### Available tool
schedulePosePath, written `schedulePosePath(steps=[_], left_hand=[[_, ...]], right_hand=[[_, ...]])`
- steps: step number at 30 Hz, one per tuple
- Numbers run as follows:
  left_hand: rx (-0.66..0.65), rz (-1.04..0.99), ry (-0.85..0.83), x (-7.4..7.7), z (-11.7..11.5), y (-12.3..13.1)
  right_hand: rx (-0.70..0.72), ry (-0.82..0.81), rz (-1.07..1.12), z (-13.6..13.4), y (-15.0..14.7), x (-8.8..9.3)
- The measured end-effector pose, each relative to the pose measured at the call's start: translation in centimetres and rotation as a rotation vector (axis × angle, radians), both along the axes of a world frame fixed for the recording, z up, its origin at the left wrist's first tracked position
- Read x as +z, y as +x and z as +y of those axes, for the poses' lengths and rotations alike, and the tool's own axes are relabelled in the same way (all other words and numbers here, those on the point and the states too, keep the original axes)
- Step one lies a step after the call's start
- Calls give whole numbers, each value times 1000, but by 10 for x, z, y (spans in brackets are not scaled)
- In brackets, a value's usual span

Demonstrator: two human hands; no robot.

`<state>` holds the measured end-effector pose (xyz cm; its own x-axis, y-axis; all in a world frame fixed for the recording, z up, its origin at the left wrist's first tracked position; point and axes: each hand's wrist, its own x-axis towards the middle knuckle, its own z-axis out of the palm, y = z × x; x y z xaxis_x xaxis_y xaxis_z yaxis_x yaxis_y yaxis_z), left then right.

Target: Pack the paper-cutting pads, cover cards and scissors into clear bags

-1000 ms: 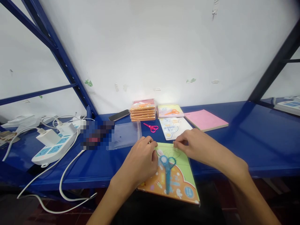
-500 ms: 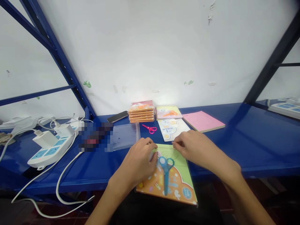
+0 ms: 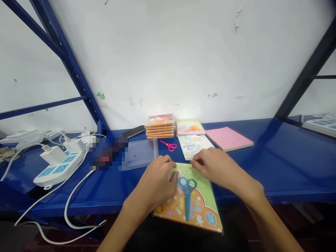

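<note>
A green and orange booklet point(image 3: 204, 203) in a clear plastic bag lies tilted over the table's front edge. Blue scissors point(image 3: 187, 196) rest on its cover, handles toward the top. My left hand point(image 3: 160, 180) is closed on the package's upper left side, thumb lying over the cover. At the top edge, my right hand point(image 3: 210, 162) pinches thumb and fingers together on the bag; the exact bit of plastic is too small to make out. Just beyond are a white booklet point(image 3: 193, 145) and pink scissors point(image 3: 169, 145). Left of these lies an empty clear bag point(image 3: 140, 154).
Along the wall stand a stack of packaged booklets point(image 3: 159, 131), another booklet with orange scissors point(image 3: 193, 128) and a pink pad point(image 3: 228, 138). A black phone point(image 3: 133, 131) lies farther left. A white power strip point(image 3: 56, 173) and trailing cables occupy the left end.
The right hand's pinched fingers have shifted slightly left along the package's top edge. The left hand keeps its hold. The whole view has moved a little.
</note>
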<state>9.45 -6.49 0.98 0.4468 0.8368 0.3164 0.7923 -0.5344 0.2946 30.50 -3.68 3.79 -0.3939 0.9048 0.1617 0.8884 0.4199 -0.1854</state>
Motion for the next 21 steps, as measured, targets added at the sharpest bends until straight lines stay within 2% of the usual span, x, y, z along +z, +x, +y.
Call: schedulePosePath(steps=[4,9,11,13,16,18,21], left_hand=[[-80,-26,0,-5,-5,14],[23,-4,-26,-2,-2,6],[55,7,-42,3,-1,-1],[75,27,-50,7,-1,-5],[78,83,-39,11,-2,-3],[30,67,-24,10,-4,1],[-67,-19,-31,3,-7,7]], right_hand=[[26,3,60,-1,-9,-4],[-26,-70,55,3,-3,-1],[-71,-81,18,3,6,1],[-53,-110,-7,0,21,6],[63,-243,50,-11,47,15],[111,-351,140,-23,62,21],[138,-528,202,-45,77,16]])
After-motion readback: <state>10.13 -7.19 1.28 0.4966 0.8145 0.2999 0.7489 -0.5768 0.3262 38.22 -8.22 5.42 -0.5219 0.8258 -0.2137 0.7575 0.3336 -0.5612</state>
